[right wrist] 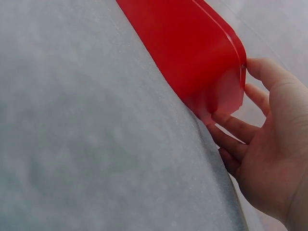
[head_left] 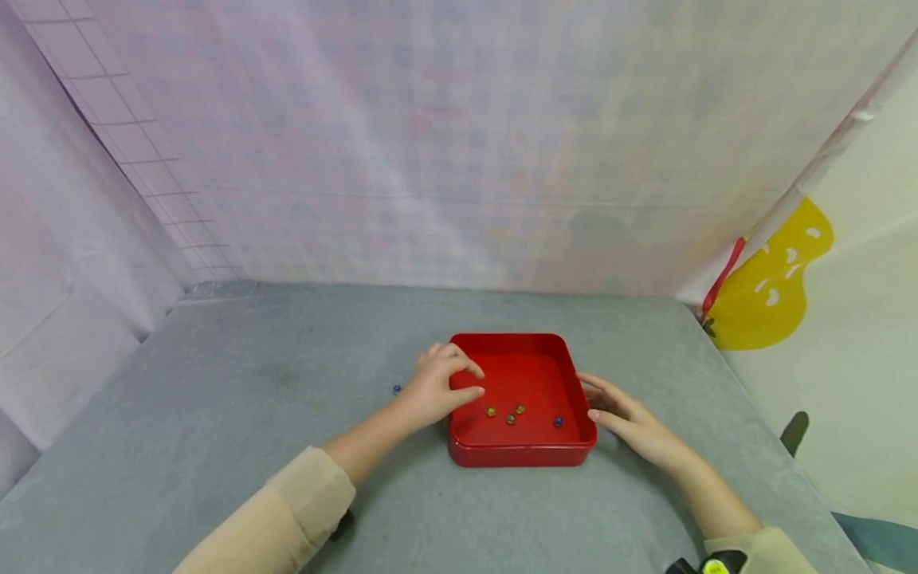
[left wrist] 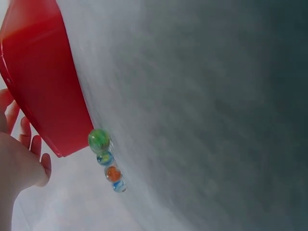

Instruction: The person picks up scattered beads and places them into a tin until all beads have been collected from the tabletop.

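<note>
The grey desk [head_left: 251, 446] is carrying a red tray [head_left: 522, 455], probably light and stiff, best steadied by its side walls. The right hand [head_left: 634, 430] is resting loosely spread fingertips against its right wall; the left hand [head_left: 433, 389] is reaching over the left rim, thumb and fingers parted, visibly holding nothing. Four marbles [head_left: 511, 419] are lying inside, four more [left wrist: 113, 173] outside to the left, likely hard, slick and rolling easily, suiting a fingertip pinch around the middle.

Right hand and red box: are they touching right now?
Touching. The right wrist view shows it: the right hand has fingertips against the outside of the red box, with no gap visible there.
</note>
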